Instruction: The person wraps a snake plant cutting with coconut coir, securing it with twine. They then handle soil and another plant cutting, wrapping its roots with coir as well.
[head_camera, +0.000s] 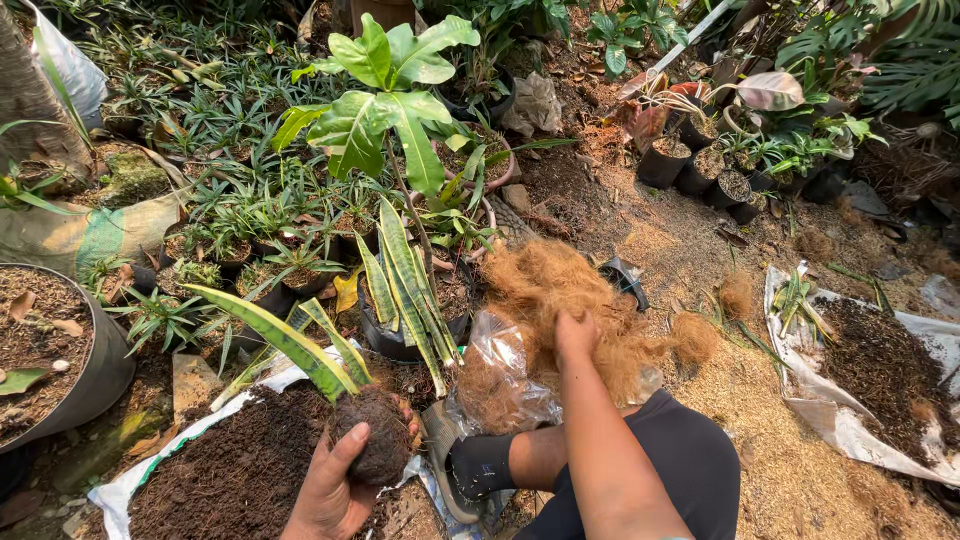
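At the lower centre of the frame, the person's left hand (335, 485) is cupping the dark soil root ball (372, 435) of a snake plant (300, 345) from below, fingers curled firmly around it. The root ball is sitting in the palm, with the striped green-and-yellow leaves angling up toward the left of the frame. Directly beneath, a white sack of dark potting soil (225, 470) is lying open.

The right hand (576, 335) is reaching forward at centre frame, its fingers sinking into a mound of brown coconut fibre (560, 290); whether they are closed on any fibre, I cannot tell. The fibre is spilling from a clear plastic bag (500, 375), just right of the held plant. A black pot of snake plants (405, 320) is standing behind the bag.
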